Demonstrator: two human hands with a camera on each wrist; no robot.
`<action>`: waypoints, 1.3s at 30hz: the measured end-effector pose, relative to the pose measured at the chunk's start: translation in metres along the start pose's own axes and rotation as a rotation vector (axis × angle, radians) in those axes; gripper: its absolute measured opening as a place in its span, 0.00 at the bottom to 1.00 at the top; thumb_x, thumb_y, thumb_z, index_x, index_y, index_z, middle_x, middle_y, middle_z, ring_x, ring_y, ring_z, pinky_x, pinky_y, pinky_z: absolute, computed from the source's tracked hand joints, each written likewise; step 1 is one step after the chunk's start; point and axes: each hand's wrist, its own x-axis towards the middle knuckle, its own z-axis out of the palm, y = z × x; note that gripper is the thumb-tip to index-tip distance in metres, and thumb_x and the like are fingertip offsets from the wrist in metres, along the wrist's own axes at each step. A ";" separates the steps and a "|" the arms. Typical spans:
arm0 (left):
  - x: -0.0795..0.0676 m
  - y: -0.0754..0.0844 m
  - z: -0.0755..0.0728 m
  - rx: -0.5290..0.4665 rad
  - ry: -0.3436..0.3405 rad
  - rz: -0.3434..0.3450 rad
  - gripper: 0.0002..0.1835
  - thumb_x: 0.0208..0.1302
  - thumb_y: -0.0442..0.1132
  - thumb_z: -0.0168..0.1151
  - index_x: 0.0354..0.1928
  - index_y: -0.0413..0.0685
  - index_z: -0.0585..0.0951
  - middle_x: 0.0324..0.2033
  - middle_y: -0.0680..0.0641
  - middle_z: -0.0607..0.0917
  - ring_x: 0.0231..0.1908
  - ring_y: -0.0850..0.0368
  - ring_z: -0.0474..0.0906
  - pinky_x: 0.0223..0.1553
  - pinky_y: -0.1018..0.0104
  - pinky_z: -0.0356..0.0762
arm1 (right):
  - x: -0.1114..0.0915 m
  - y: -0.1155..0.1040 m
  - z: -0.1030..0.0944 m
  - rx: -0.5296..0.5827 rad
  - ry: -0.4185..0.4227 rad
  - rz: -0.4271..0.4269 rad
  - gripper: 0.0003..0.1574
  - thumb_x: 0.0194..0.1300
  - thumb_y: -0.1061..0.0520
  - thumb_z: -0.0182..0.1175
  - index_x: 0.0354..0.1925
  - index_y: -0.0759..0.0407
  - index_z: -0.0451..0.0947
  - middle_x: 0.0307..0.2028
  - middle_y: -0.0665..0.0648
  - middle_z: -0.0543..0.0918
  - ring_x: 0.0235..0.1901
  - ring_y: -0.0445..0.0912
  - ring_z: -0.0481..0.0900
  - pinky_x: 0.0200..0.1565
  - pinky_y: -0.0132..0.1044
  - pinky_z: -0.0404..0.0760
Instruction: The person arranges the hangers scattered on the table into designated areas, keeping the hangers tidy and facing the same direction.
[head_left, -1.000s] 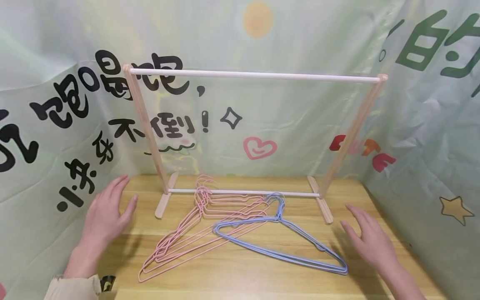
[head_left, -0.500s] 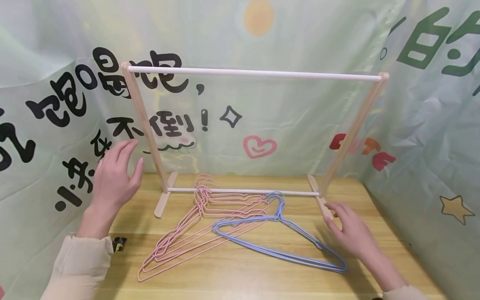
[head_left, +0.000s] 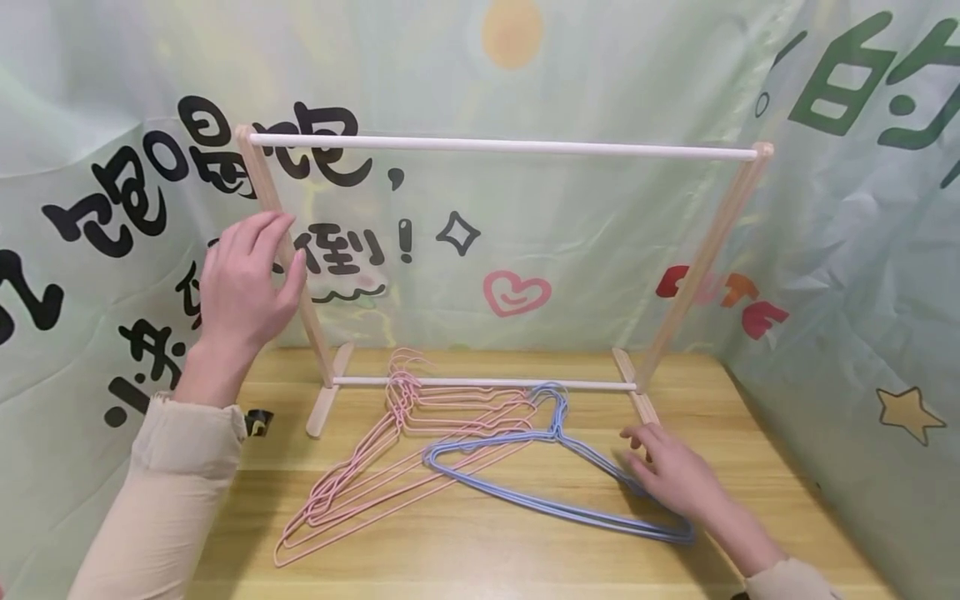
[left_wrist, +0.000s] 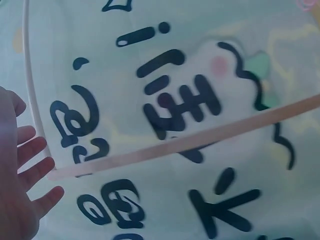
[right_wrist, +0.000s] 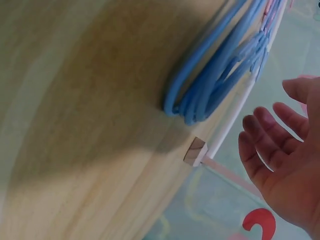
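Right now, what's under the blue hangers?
The blue hangers overlie part of the pink hangers, with the wooden table below; whatever the blue ones directly cover can't be seen.

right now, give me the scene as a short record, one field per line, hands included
left hand: raised by the rack's left post, holding nothing
right hand: above the right end of the blue hangers, fingers loosely bent, holding nothing
rack: upright on the table, wooden posts, white top and bottom rods
pink hangers: bunched on the table, hooks past the bottom rod
blue hangers: stacked, partly over the pink ones
table: wood-grained
backdrop: pale green, printed
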 end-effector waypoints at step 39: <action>0.111 -0.028 0.059 0.130 -0.021 0.073 0.28 0.80 0.56 0.46 0.58 0.35 0.71 0.46 0.32 0.71 0.49 0.31 0.61 0.67 0.39 0.54 | -0.004 -0.001 0.017 -0.011 -0.146 -0.030 0.08 0.66 0.62 0.70 0.41 0.53 0.81 0.34 0.43 0.79 0.33 0.36 0.78 0.37 0.36 0.82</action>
